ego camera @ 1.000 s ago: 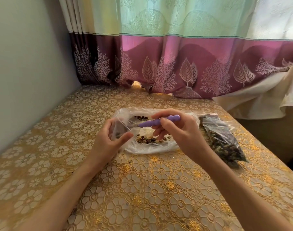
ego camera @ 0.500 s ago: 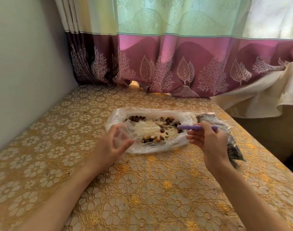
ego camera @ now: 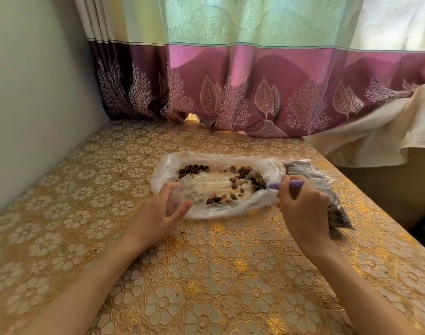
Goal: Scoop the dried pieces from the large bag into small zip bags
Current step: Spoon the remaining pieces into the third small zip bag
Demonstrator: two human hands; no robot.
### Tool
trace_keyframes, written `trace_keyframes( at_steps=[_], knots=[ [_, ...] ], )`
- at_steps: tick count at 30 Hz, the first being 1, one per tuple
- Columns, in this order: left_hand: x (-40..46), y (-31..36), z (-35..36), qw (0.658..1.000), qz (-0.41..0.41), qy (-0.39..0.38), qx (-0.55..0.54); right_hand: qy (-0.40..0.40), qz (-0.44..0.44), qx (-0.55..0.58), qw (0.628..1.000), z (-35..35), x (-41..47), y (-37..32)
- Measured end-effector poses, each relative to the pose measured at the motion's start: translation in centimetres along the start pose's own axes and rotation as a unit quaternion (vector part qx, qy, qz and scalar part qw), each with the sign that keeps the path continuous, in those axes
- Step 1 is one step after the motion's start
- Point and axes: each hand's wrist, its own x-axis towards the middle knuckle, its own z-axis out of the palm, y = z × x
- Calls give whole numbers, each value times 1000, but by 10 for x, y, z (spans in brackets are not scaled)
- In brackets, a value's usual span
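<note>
Step in hand: loading the spoon. Right hand (ego camera: 303, 209) has its grip curled round the purple spoon (ego camera: 285, 184) handle, fingers pinched tight on it. The bowl, forward-left of that grip, sits in a clump of dried pieces (ego camera: 257, 179) at the right end of the large bag (ego camera: 218, 211); looks loaded or nearly so, hard to tell.

Left hand (ego camera: 158, 213) pinches a small zip bag (ego camera: 186, 193) between thumb and fingers, grip closed on the clear film, mouth seemingly facing right toward the spoon. It looks empty or almost so; contents unclear through the plastic.

The large bag lies flat and spread open on the surface (ego camera: 206, 274), between the two grips, pieces scattered thin inside. A filled dark bag (ego camera: 337, 213) lies partly under the right grip, on its far side.

Next move, judged: lift the spoon level, carry it left to the small bag's mouth, tip in. Needs the left grip to keep that mouth gaping; limp film could fold and spill pieces.
</note>
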Motion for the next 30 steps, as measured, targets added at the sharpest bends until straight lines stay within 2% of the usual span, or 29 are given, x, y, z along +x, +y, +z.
trace_keyframes(
  at_steps=[4, 7, 11, 15, 20, 25, 30],
  knots=[
    [0, -1, 1, 1000, 6, 5, 16, -7, -14, -41, 999, 10, 2, -1],
    [-1, -2, 1, 1000, 5, 6, 17, -30, 78, 53, 995, 14, -2, 1],
    [-1, -4, 2, 1000, 8, 4, 5, -26, 211, 172, 962, 13, -2, 9],
    [-3, -2, 1, 999, -1, 4, -43, -13, 278, 249, 927, 11, 0, 13],
    [-3, 0, -2, 987, -26, 20, -155, -8, 274, 278, 921, 9, -1, 8],
    [-3, 5, -7, 973, -54, -7, -223, -34, 222, 338, 914, 5, -2, -13],
    [-2, 8, -8, 965, -63, 8, -254, -90, 198, 421, 881, 1, 0, -35]
  ],
)
